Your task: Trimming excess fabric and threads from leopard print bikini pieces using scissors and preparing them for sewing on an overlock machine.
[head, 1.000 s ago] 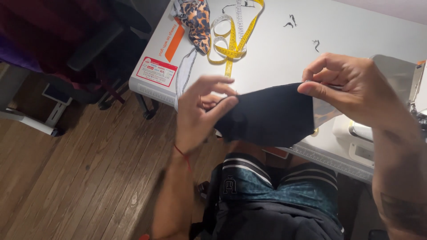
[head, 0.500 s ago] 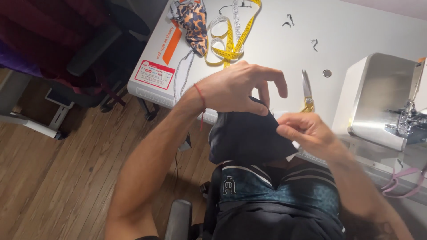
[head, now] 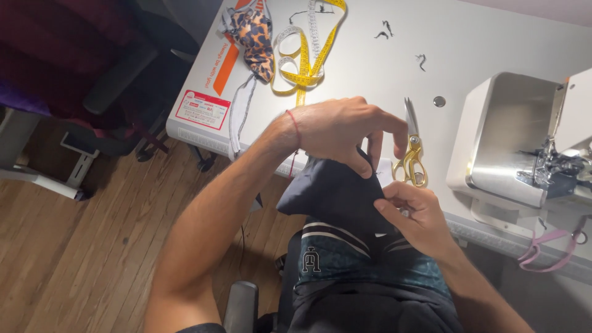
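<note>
A piece of dark navy fabric (head: 330,191) hangs bunched over my lap at the white table's front edge. My left hand (head: 339,126) reaches across from above and pinches the fabric's upper edge with its fingertips. My right hand (head: 410,213) pinches the same fabric at its right side, just below the left hand's fingers. Gold-handled scissors (head: 412,157) lie on the table right beside both hands.
A white sewing machine (head: 524,139) stands at the right of the white table (head: 481,43). A yellow tape measure (head: 305,55) and a leopard-print cloth piece (head: 256,40) lie at the back left. Dark chairs (head: 92,74) stand on the wooden floor at left.
The fabric was held up spread between both hands; it has come down to my lap. My left hand crossed over on top and my right hand dropped below it.
</note>
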